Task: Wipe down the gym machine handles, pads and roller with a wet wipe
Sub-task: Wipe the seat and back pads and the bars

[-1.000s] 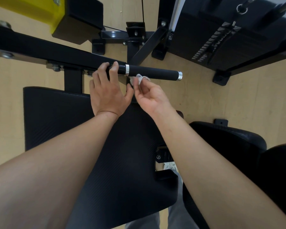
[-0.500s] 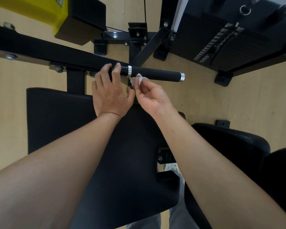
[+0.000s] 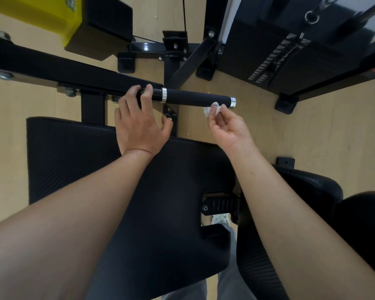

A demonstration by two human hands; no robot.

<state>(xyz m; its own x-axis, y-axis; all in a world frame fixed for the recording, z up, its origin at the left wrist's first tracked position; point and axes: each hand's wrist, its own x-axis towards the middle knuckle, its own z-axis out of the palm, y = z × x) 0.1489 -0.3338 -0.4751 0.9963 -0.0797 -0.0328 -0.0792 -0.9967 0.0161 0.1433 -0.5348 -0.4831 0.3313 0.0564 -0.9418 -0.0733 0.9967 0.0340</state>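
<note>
Head view down onto pale wood floor (image 3: 312,135), with black frame beam (image 3: 52,66) running in from the left, yellow block (image 3: 30,16) at top left, weight stack (image 3: 275,61) at top right. Below the beam, broad ribbed seat pad (image 3: 74,159) as the nearest surface. Second black pad (image 3: 307,187) at lower right, narrow gap between the two.

Foam-covered handle (image 3: 193,98) jutting rightward off the beam end, chrome collar (image 3: 164,95) at its inner end, chrome cap (image 3: 232,102) at the free tip. Left hand (image 3: 139,126) at the inner end, fingers curled over the bar beside the collar, thumb splayed out below (not wrapped). Right hand (image 3: 227,128) palm-up under the outer end, fingers pinching crumpled white wet wipe (image 3: 211,110) against the handle's underside just short of the cap.

Open floor showing past the free tip and beneath the handle, as far as frame foot (image 3: 287,103) off to the right.
</note>
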